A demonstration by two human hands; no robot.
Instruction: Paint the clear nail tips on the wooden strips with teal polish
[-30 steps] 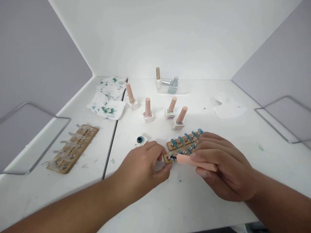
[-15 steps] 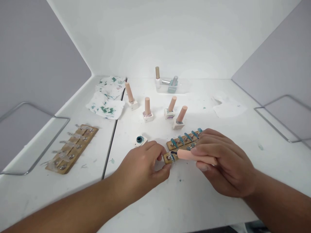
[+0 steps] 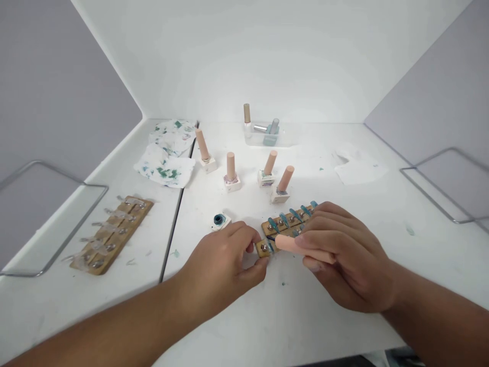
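Observation:
My left hand (image 3: 229,260) pinches the near left end of a wooden nail tip stand (image 3: 263,248) between thumb and fingers. Pinched in my right hand (image 3: 344,255) is a nail polish brush (image 3: 292,244) with a peach handle. Its dark bristles are at a nail tip close to my left fingertips. Teal nail tips (image 3: 283,220) stand along a second wooden strip (image 3: 270,228) just behind; my right hand hides part of both strips. An uncapped polish bottle (image 3: 221,221), dark teal at its mouth, lies beyond my left hand.
Several peach-capped polish bottles (image 3: 232,181) stand behind the hands. A clear tray (image 3: 286,137) holds more bottles at the back. At left are stained wipes (image 3: 183,171) and another stand (image 3: 110,263) with clear tips. A white wipe (image 3: 362,171) and wire frame (image 3: 431,196) are at right.
My right hand and the brush have shifted slightly left. My left hand keeps its hold on the stand; the camera view has moved a little.

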